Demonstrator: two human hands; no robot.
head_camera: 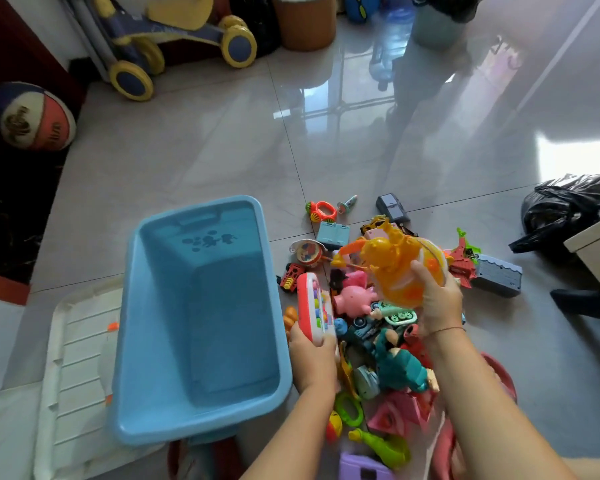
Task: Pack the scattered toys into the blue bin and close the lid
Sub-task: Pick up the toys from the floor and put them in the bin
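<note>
The blue bin (201,420) stands open on the tiled floor with nothing inside it. Its white lid (80,344) lies flat on the floor to the bin's left. A heap of several scattered toys spreads right of the bin, among them a pink pig (352,299) and a teal plush figure (400,365). My left hand (314,362) grips a red and white toy keyboard (314,308) beside the bin's right rim. My right hand (437,303) holds a large orange toy (394,268) lifted above the heap.
A yellow and blue ride-on toy (174,39) and a ball (37,121) sit at the far left. A brown bucket (305,22) stands at the back. A black plastic bag (568,206) and a furniture corner (596,247) are on the right.
</note>
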